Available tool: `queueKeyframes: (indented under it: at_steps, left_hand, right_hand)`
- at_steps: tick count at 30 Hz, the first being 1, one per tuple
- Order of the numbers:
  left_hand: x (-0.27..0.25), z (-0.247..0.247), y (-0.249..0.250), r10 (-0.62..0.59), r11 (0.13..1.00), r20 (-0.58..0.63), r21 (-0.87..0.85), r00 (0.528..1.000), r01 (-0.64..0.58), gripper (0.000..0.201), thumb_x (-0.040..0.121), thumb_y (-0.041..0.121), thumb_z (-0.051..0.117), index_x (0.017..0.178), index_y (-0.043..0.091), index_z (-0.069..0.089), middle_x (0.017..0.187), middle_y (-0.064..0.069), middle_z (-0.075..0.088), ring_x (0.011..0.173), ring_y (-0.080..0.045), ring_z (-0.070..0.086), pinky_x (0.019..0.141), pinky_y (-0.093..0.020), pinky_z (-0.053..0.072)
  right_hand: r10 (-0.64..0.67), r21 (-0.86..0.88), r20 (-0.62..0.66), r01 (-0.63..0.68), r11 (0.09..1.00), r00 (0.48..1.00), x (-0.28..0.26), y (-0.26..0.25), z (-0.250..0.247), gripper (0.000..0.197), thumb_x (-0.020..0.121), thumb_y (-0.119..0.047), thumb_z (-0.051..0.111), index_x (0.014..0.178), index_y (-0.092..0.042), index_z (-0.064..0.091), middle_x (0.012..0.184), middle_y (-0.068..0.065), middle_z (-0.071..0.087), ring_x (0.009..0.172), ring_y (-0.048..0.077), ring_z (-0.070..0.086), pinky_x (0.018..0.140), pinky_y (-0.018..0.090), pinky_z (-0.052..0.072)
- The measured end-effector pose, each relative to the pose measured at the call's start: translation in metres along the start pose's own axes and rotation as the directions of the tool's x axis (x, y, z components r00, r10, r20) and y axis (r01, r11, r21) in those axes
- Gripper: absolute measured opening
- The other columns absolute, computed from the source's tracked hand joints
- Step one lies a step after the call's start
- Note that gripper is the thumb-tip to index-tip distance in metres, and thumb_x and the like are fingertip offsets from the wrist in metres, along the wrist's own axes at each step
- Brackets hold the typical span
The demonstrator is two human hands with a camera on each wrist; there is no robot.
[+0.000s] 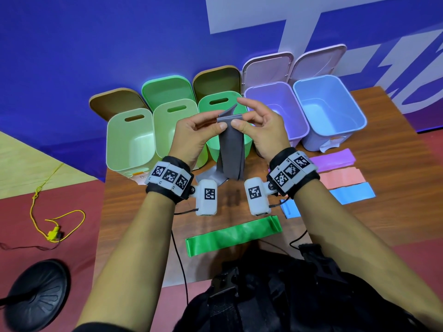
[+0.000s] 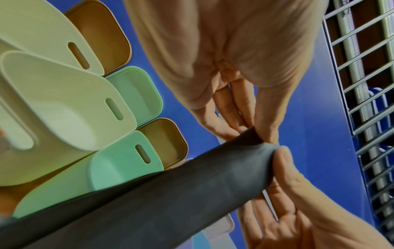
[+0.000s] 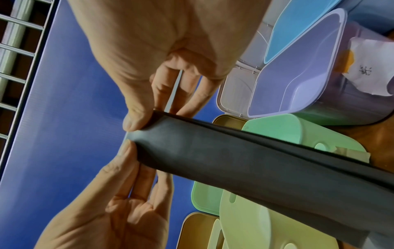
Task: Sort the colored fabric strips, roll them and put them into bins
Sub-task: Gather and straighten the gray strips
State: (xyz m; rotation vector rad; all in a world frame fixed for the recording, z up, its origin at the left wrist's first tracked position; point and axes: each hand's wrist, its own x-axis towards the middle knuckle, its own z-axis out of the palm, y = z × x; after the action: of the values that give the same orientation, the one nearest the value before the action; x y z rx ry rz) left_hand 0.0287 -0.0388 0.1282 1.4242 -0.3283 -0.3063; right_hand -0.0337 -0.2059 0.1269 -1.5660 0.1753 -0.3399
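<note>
Head view, both hands (image 1: 191, 135) (image 1: 263, 130) pinching grey strip (image 1: 231, 152)

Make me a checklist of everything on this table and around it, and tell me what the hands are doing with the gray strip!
Surface: wooden table, partly covered.
Job's things: gray strip lifted, lower end on the table; green strip, purple strip, pink strip and blue strip lie flat; five open bins, lids behind.
Clutter: paper labels at the bins.
Grippers: left hand and right hand pinch the gray strip's top.
Cables: black cable; yellow cord on the floor.
Surroundings: blue wall, black round base.
</note>
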Motion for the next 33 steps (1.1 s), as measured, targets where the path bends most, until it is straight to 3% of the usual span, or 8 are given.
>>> queueKeyframes:
  at_steps: [6, 12, 18, 20, 24, 28, 33]
  left_hand:
    - [-0.0018, 0.0022, -0.0018, 0.025, 1.000, 0.007, -0.010, 1.000, -0.025, 0.029, 0.081, -0.005, 0.073, 0.103, 0.014, 0.074, 0.100, -0.004, 0.076, 0.099, -0.020, 0.068, 0.091, -0.031, 0.052]
    - [-0.0018, 0.0026, -0.0031, 0.025, 1.000, 0.000, -0.010, 1.000, -0.025, 0.027, 0.084, -0.003, 0.071, 0.110, 0.003, 0.071, 0.107, -0.014, 0.073, 0.101, -0.023, 0.067, 0.092, -0.032, 0.051]
    - [-0.0018, 0.0029, -0.0019, 0.022, 1.000, -0.003, -0.006, 1.000, -0.022, 0.022, 0.085, -0.003, 0.070, 0.105, 0.004, 0.072, 0.102, -0.011, 0.074, 0.099, -0.022, 0.067, 0.091, -0.031, 0.051]
    - [-0.0021, 0.0029, -0.0015, 0.018, 1.000, -0.008, 0.004, 1.000, -0.018, 0.021, 0.085, -0.004, 0.069, 0.104, 0.004, 0.072, 0.101, -0.011, 0.074, 0.098, -0.022, 0.067, 0.091, -0.031, 0.052]
    - [-0.0022, 0.0022, -0.0001, 0.019, 1.000, -0.014, 0.019, 1.000, -0.019, 0.018, 0.087, -0.003, 0.068, 0.103, 0.003, 0.073, 0.101, -0.011, 0.074, 0.096, -0.021, 0.067, 0.091, -0.032, 0.052]
    - [-0.0017, -0.0002, 0.0000, 0.028, 0.999, -0.012, 0.036, 1.000, -0.027, 0.017, 0.088, 0.000, 0.068, 0.105, 0.000, 0.071, 0.103, -0.016, 0.072, 0.097, -0.023, 0.066, 0.093, -0.035, 0.052]
    - [-0.0052, -0.0030, -0.0040, 0.022, 0.999, -0.001, 0.035, 1.000, -0.022, 0.018, 0.087, 0.005, 0.069, 0.105, 0.004, 0.072, 0.103, -0.015, 0.072, 0.097, -0.022, 0.065, 0.094, -0.037, 0.052]
  right_hand:
    - [-0.007, -0.005, -0.005, 0.007, 1.000, 1.000, -0.0005, 0.0007, -0.0013, 0.045, 0.087, -0.009, 0.074, 0.129, -0.019, 0.063, 0.079, -0.009, 0.070, 0.087, 0.010, 0.069, 0.081, 0.019, 0.052]
    - [-0.016, -0.024, -0.012, 0.015, 1.000, 1.000, 0.0010, -0.0011, -0.0009, 0.042, 0.087, -0.010, 0.074, 0.127, -0.019, 0.063, 0.075, -0.013, 0.071, 0.085, 0.003, 0.067, 0.078, 0.014, 0.049]
    - [-0.035, -0.081, -0.025, 0.033, 0.996, 0.999, 0.0019, -0.0022, 0.0002, 0.033, 0.086, -0.013, 0.076, 0.118, -0.019, 0.069, 0.073, -0.014, 0.070, 0.084, 0.003, 0.066, 0.085, 0.016, 0.050]
    - [-0.055, -0.104, -0.025, 0.053, 0.993, 0.998, 0.0021, -0.0025, 0.0012, 0.027, 0.085, -0.013, 0.076, 0.111, -0.019, 0.072, 0.078, -0.011, 0.069, 0.083, 0.003, 0.065, 0.083, 0.017, 0.049]
    - [-0.091, -0.143, -0.043, 0.084, 0.986, 0.995, 0.0030, -0.0011, 0.0025, 0.019, 0.082, -0.016, 0.079, 0.097, -0.025, 0.071, 0.099, 0.009, 0.064, 0.084, 0.010, 0.059, 0.084, 0.017, 0.048]
    - [-0.058, -0.113, 0.021, 0.060, 0.992, 0.998, 0.0028, -0.0008, 0.0035, 0.016, 0.084, -0.012, 0.077, 0.096, -0.017, 0.068, 0.092, -0.003, 0.067, 0.084, 0.010, 0.058, 0.083, 0.015, 0.047]
    - [-0.039, -0.142, 0.024, 0.042, 0.989, 0.999, 0.0002, 0.0010, 0.0057, 0.011, 0.084, -0.013, 0.077, 0.090, -0.016, 0.068, 0.085, -0.006, 0.065, 0.078, 0.009, 0.052, 0.078, 0.017, 0.046]
